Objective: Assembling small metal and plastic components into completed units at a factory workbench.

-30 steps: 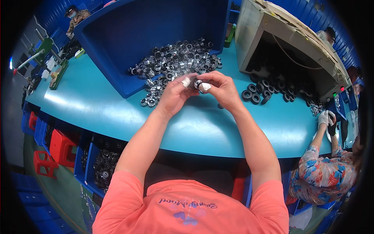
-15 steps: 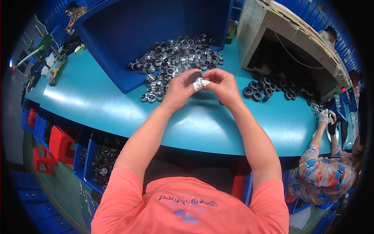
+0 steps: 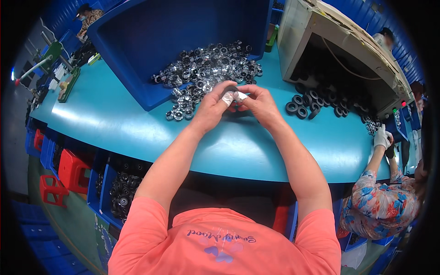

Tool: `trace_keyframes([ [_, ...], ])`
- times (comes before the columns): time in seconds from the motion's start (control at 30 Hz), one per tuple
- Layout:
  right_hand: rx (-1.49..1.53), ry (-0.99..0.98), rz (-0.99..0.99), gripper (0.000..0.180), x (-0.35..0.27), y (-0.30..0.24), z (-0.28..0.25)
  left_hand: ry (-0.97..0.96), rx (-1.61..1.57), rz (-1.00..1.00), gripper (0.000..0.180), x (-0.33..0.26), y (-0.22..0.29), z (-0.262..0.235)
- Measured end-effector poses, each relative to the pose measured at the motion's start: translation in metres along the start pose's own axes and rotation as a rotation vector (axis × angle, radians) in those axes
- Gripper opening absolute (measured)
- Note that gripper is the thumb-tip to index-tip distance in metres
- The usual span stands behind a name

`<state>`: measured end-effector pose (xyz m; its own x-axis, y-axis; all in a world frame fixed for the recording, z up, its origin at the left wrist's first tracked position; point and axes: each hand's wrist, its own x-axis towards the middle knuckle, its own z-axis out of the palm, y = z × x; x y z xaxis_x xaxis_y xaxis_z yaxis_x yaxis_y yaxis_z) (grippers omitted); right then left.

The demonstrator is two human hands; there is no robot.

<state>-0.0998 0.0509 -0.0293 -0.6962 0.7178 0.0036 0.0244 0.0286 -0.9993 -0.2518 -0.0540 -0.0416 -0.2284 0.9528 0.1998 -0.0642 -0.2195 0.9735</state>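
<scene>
White tape wraps the fingertips [image 3: 228,97] that pinch a small dark ring [image 3: 233,89] between both hands, just above the teal table [image 3: 114,119] and right beside the spilled metal parts [image 3: 201,75]. The left hand [image 3: 211,109] curls its thumb and forefinger closed on the ring; the right hand [image 3: 259,103] meets it, fingers bent and grasping the same piece. Both forearms reach forward and converge, wrists low near the tabletop. Compared with a second ago, the hands have drawn closer together and the ring is more hidden. Black rubber rings [image 3: 305,104] lie to the right, near the beige machine [image 3: 339,50]; the blue bin [image 3: 137,68] stands behind.
</scene>
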Motion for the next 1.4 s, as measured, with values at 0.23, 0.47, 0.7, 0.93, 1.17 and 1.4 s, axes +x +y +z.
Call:
trace_keyframes([
  [0.23,-0.018,0.028,-0.085,0.027,0.001,0.001,-0.001,0.021,0.072,-0.074,0.035,0.0,0.002,0.001],
  [0.47,-0.124,0.049,-0.22,0.024,0.0,0.009,0.007,0.216,0.214,0.014,0.024,-0.004,0.004,0.004],
  [0.7,-0.439,0.08,-0.439,0.025,-0.004,0.015,0.013,0.205,0.351,0.13,0.028,-0.001,-0.012,-0.014],
  [0.93,0.036,-0.015,-0.152,0.025,-0.008,0.053,0.033,0.191,0.233,-0.003,0.015,-0.028,-0.024,-0.022],
  [1.17,-0.033,-0.018,-0.266,0.024,-0.01,0.055,0.041,0.208,0.372,0.069,0.011,-0.043,0.005,-0.012],
  [1.4,-0.105,0.009,-0.289,0.024,-0.009,0.056,0.045,0.287,0.403,0.2,0.013,-0.032,-0.025,-0.02],
])
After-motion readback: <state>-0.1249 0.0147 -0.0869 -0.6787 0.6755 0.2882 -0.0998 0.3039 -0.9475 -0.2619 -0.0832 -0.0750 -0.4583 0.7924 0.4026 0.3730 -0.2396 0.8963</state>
